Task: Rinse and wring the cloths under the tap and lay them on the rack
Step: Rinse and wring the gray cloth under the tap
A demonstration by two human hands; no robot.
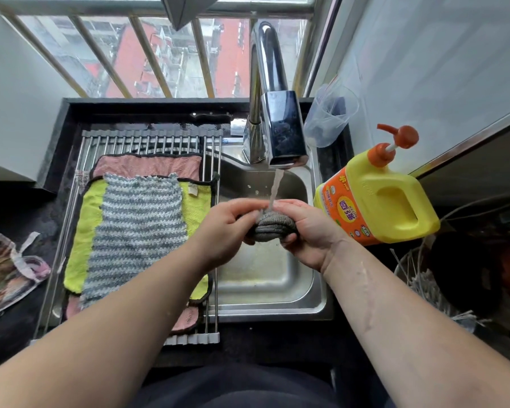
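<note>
Now, from my head camera: my left hand (227, 228) and right hand (304, 234) both clamp one bunched grey cloth (273, 228) over the sink (262, 278), directly beneath the tap (277, 128) so the stream (276, 187) soaks it. Three more cloths (142, 225) lie flat on the rack (147, 141) to drain: pink, yellow, striped grey.

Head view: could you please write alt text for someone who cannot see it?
The left hand and right hand grip a bunched grey cloth under the running tap, over the sink. Three cloths lie stacked on the rack at left; a yellow jug stands at right.
</note>
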